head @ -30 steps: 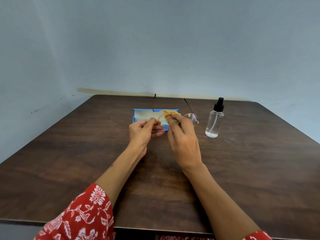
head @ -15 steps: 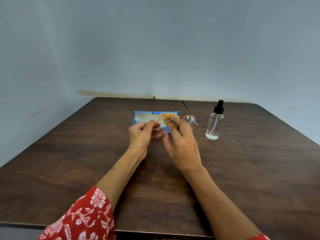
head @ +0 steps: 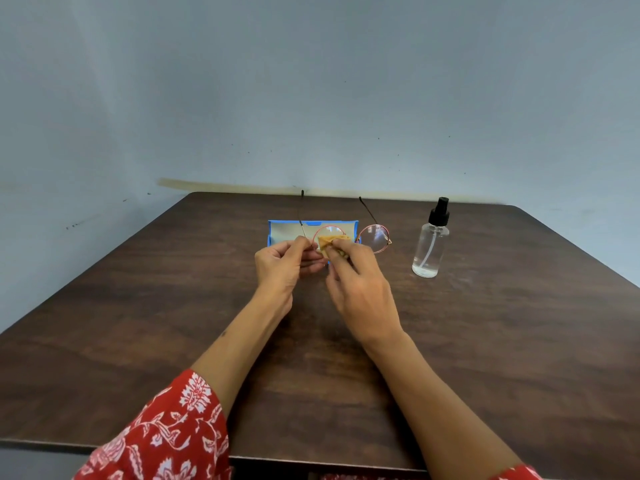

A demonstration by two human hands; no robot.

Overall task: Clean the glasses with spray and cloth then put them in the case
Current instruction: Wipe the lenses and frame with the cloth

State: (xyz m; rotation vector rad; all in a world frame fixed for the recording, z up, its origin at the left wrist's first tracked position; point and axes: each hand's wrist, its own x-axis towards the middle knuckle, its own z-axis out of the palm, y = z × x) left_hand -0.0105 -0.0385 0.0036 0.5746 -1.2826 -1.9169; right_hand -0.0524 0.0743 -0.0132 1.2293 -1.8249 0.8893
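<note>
Head view: both hands up over the dark wood desk (head: pixel 485 341), working on the glasses (head: pixel 375 237). Left hand (head: pixel 282 263) pinches the frame at its left end, near the hinge, fingers curled round it. Right hand (head: pixel 360 289) pinches a small yellow cloth (head: pixel 329 242) and presses it against the left lens; that lens is mostly covered by cloth and fingertips. Right lens is bare and clear, with a thin pinkish round rim. Both temple arms are unfolded, pointing up and away from the person, dark tips.

Glasses are held off the desk, in front of the blue case (head: pixel 280 232). Case lies open behind the hands, pale lining facing up; whether the glasses touch it can't be told from this angle.

Spray bottle (head: pixel 430 242) stands upright on the desk to the right of the glasses, apart from them and from both hands. Clear body, black pump top, a little liquid in the bottom, dip tube visible.

Red floral sleeve (head: pixel 166 434) on the left arm at the bottom edge. Grey-blue wall (head: pixel 311 98) behind the desk.
</note>
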